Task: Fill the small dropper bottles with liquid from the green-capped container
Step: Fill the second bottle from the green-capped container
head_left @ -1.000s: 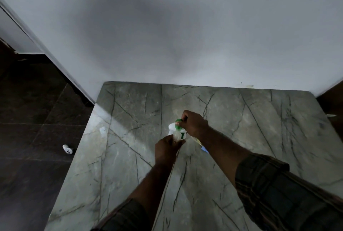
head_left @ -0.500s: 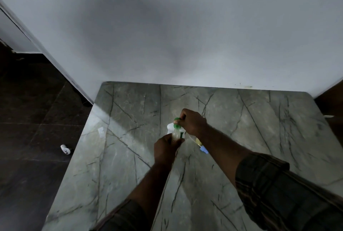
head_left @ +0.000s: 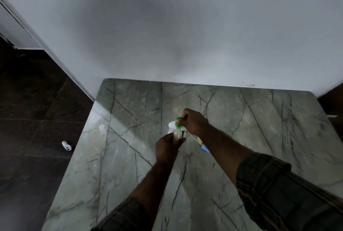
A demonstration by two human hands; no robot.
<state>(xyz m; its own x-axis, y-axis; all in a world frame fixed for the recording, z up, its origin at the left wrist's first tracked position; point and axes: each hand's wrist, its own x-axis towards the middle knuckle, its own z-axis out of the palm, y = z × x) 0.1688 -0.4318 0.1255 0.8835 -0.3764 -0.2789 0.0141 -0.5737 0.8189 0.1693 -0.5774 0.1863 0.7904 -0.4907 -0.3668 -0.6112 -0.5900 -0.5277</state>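
A small clear container (head_left: 178, 133) with pale liquid and a green cap (head_left: 178, 120) stands upright on the grey marble table (head_left: 241, 138). My left hand (head_left: 166, 149) grips the container's body from the near side. My right hand (head_left: 194, 123) pinches the green cap from above. A white rounded object (head_left: 171, 125) sits just behind the container, partly hidden. Under my right forearm lie a yellowish item (head_left: 199, 139) and a small blue piece (head_left: 204, 148); what they are is unclear.
The table butts against a white wall (head_left: 185, 35) at the back. Dark tiled floor (head_left: 27, 119) lies to the left, with a small white object (head_left: 67, 145) on it. The table's left edge runs diagonally toward me.
Both hands stay on the container and its cap. The view has shifted slightly; no clear movement of the container.
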